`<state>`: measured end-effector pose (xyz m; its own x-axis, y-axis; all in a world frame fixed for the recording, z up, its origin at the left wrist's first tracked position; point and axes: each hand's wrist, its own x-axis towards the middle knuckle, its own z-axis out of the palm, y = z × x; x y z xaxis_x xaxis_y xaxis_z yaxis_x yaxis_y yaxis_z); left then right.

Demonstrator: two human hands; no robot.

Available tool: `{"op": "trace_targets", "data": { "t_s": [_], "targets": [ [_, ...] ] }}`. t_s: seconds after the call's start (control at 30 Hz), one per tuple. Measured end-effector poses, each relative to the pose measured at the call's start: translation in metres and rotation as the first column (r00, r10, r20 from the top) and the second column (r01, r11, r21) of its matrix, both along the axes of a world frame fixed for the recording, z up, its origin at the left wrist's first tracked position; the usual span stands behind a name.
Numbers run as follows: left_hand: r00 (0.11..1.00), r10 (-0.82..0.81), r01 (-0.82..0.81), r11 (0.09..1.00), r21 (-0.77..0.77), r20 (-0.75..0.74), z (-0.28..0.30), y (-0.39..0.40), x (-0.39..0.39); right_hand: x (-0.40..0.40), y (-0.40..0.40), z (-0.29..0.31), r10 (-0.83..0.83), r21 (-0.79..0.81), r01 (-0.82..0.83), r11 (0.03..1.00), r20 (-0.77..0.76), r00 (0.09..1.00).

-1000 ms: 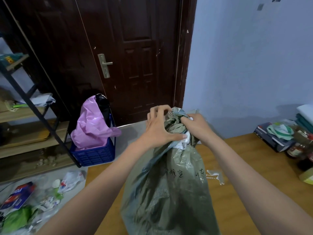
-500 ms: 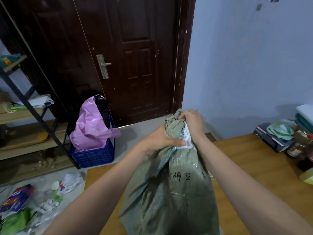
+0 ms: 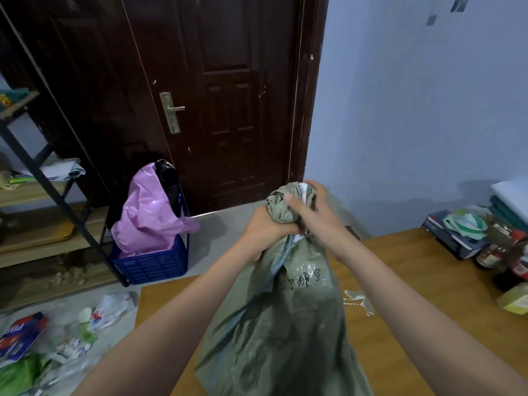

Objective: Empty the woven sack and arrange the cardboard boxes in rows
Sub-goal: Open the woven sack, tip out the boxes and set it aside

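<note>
- The woven sack [image 3: 285,324] stood upright on the wooden tabletop [image 3: 400,281] at its near edge, bulging, its bunched neck at the top.
- The left hand [image 3: 265,232] was clenched around the neck from the left, just under the twisted knot.
- The right hand [image 3: 311,212] grasped the same knot from the right and above, fingers [image 3: 297,201] curled over the cloth, touching the left hand.
- Jars [image 3: 500,252] and a box [image 3: 448,235] sat by the tabletop's right edge, well apart from the sack.
</note>
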<state>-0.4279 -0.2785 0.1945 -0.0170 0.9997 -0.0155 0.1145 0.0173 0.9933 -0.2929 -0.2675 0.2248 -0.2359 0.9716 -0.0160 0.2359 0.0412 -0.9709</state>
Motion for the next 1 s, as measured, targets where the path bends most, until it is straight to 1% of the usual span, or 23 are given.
{"op": "trace_targets", "data": {
  "t_s": [0.03, 0.07, 0.13, 0.17, 0.23, 0.3, 0.37, 0.4, 0.47, 0.53, 0.6, 0.7, 0.87, 1.0],
  "targets": [
    [1.0, 0.013, -0.013, 1.0, 0.009, 0.004, -0.002, 0.0, 0.003, -0.001, -0.001, -0.006, 0.02, -0.023, -0.021, 1.0, -0.034, 0.999],
    [1.0, 0.011, -0.011, 1.0, 0.021, -0.01, -0.003, -0.001, 0.006, -0.002, -0.002, -0.011, 0.002, -0.024, -0.003, 1.0, -0.055, 0.998],
    [0.999, -0.002, 0.003, 1.0, 0.027, -0.039, -0.007, -0.001, 0.011, -0.005, 0.001, -0.017, -0.078, -0.024, 0.077, 0.997, -0.074, 0.994],
    [0.998, -0.029, 0.03, 0.999, 0.029, -0.053, -0.009, 0.0, 0.013, -0.007, 0.001, -0.019, -0.113, -0.017, 0.112, 0.994, -0.073, 0.991],
    [0.987, -0.134, 0.137, 0.99, 0.03, -0.085, -0.008, 0.0, 0.015, -0.008, 0.004, -0.022, -0.166, 0.005, 0.167, 0.986, -0.065, 0.984],
    [0.957, -0.182, 0.181, 0.983, -0.026, -0.224, -0.008, 0.002, 0.012, -0.006, 0.007, -0.019, -0.198, 0.018, 0.198, 0.98, -0.033, 0.98],
    [0.899, -0.195, 0.159, 0.98, -0.121, -0.393, -0.003, 0.0, 0.003, -0.001, 0.01, -0.015, -0.208, 0.052, 0.208, 0.977, -0.004, 0.978],
    [0.892, -0.19, 0.147, 0.98, -0.133, -0.411, 0.001, -0.004, -0.001, 0.002, 0.01, -0.01, -0.226, 0.074, 0.226, 0.971, -0.007, 0.974],
    [0.931, -0.22, 0.196, 0.975, -0.109, -0.291, 0.003, -0.011, -0.008, 0.004, 0.008, 0.002, -0.255, 0.135, 0.256, 0.957, -0.026, 0.967],
    [0.946, -0.259, 0.248, 0.965, -0.083, -0.192, 0.006, -0.017, -0.006, 0.002, 0.004, 0.013, -0.243, 0.204, 0.245, 0.948, -0.036, 0.969],
    [0.968, -0.227, 0.222, 0.973, -0.06, -0.105, 0.007, -0.019, -0.002, -0.003, -0.001, 0.023, -0.233, 0.249, 0.239, 0.938, -0.054, 0.971],
    [0.981, -0.193, 0.193, 0.981, -0.003, 0.028, 0.016, -0.018, 0.001, -0.01, -0.003, 0.038, -0.249, 0.276, 0.266, 0.924, -0.094, 0.964],
    [0.98, -0.188, 0.181, 0.977, 0.115, 0.058, 0.038, -0.018, 0.001, -0.013, -0.006, 0.064, -0.242, 0.31, 0.273, 0.911, -0.135, 0.961],
    [0.98, -0.178, 0.162, 0.973, 0.165, 0.09, 0.058, -0.017, 0.002, -0.015, -0.007, 0.084, -0.231, 0.34, 0.278, 0.899, -0.172, 0.958]
  ]
}}
